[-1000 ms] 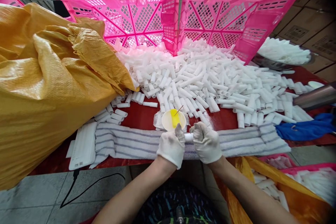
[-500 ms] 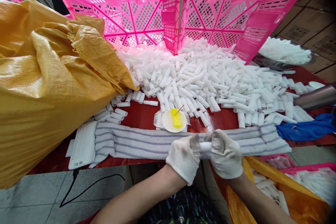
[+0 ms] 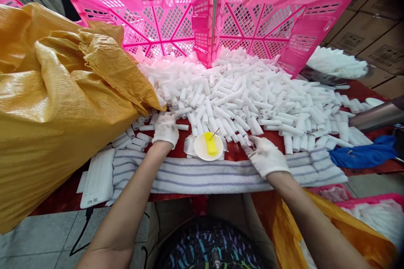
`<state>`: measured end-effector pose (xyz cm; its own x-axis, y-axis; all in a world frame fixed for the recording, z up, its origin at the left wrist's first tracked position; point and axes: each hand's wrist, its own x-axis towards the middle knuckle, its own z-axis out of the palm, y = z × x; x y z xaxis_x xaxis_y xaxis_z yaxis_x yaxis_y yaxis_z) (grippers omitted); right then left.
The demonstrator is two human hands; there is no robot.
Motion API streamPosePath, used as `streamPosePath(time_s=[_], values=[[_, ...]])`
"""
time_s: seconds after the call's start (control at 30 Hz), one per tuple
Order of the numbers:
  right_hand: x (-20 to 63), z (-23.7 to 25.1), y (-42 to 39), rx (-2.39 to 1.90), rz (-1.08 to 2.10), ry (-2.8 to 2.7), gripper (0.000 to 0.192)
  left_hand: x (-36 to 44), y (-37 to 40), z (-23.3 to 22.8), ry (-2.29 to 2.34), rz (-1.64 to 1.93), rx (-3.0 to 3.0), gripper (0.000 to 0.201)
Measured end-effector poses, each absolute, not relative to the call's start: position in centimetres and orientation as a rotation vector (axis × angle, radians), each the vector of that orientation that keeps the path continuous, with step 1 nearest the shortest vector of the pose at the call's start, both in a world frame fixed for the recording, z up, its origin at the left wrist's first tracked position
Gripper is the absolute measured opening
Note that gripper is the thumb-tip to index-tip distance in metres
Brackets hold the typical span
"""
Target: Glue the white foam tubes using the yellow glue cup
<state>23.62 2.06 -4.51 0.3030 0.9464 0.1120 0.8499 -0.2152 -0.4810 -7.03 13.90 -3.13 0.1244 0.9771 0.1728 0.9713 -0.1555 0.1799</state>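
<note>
My left hand (image 3: pixel 166 129), in a white knit glove, reaches to the near left edge of a heap of short white plastic tubes (image 3: pixel 240 88). Its fingertips touch or nearly touch a tube beside the yellow sack. Also gloved, my right hand (image 3: pixel 267 155) has its thumb and fingers apart around the near end of a tube (image 3: pixel 243 139) at the heap's front; no firm grip shows. Between both hands stands a small white dish (image 3: pixel 199 151) with a yellow block (image 3: pixel 210 144) and a thin stick in it.
A striped towel (image 3: pixel 202 175) lies along the table's front edge. Left are a yellow woven sack (image 3: pixel 63 134) and a white device (image 3: pixel 99 176) with a cable. Pink crates (image 3: pixel 252 17) stand behind the heap. To the right are a metal bowl (image 3: pixel 328 75) of tubes and a blue cloth (image 3: pixel 362 153).
My hands have parted from above the towel, where they held a white tube between them. The left moved forward and left, the right slightly forward; that tube is no longer between them.
</note>
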Motion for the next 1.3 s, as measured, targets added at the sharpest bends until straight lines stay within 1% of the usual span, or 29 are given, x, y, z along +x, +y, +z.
streamPosePath(time_s=[0.13,0.2,0.23,0.3,0.4,0.47,0.5,0.57,0.63,0.73,0.8,0.87,0.97,1.03,1.1,1.23,1.3], values=[[23.4,-5.0,3.5,-2.388,0.156,-1.711,0.029,-9.2,14.9,-3.2,2.056,0.262,2.365,0.043],[24.1,-4.3,2.8,-2.324,0.167,-1.587,0.032,-9.5,14.9,-3.4,2.023,0.271,2.378,0.043],[24.4,-3.8,2.2,-2.242,0.242,-1.503,0.035,-9.4,14.7,-3.5,1.999,0.276,2.382,0.042],[24.2,-2.9,1.3,-2.004,0.552,-1.364,0.044,-8.8,14.1,-3.7,1.956,0.261,2.373,0.039],[22.1,-2.1,1.0,-1.626,1.165,-1.296,0.053,-7.6,12.5,-3.8,1.93,0.247,2.32,0.032],[20.2,-2.2,1.8,-1.486,1.396,-1.298,0.058,-7.0,11.3,-3.8,1.919,0.318,2.305,0.029],[19.3,-2.4,2.4,-1.475,1.417,-1.302,0.058,-6.8,10.8,-3.9,1.908,0.356,2.304,0.028],[18.0,-3.1,3.7,-1.519,1.299,-1.349,0.053,-6.7,10.1,-3.9,1.916,0.392,2.287,0.028],[17.4,-3.8,4.5,-1.511,1.087,-1.466,0.042,-6.8,9.7,-4.0,1.963,0.39,2.237,0.034],[17.4,-4.9,4.7,-1.296,0.845,-1.676,0.03,-7.3,9.6,-4.2,2.002,0.403,2.121,0.038],[17.6,-5.5,4.3,-1.206,0.768,-1.744,0.028,-7.5,9.6,-4.2,1.981,0.466,2.034,0.036],[17.7,-5.8,3.7,-1.27,0.771,-1.717,0.032,-7.8,9.5,-4.0,1.943,0.598,1.933,0.033],[17.5,-6.1,2.8,-1.429,0.876,-1.588,0.038,-8.0,9.0,-3.7,1.846,0.817,1.702,0.031],[17.4,-6.5,2.4,-1.406,0.891,-1.548,0.035,-8.1,8.5,-3.5,1.744,0.904,1.506,0.031],[17.4,-6.9,2.2,-1.328,0.851,-1.528,0.033,-8.0,7.8,-3.4,1.632,0.954,1.328,0.037],[17.4,-7.2,2.3,-1.344,0.833,-1.567,0.038,-7.4,6.4,-3.3,1.483,1.06,1.138,0.041],[17.3,-7.3,2.5,-1.341,0.791,-1.613,0.032,-6.8,5.9,-3.4,1.408,1.108,1.081,0.04]])
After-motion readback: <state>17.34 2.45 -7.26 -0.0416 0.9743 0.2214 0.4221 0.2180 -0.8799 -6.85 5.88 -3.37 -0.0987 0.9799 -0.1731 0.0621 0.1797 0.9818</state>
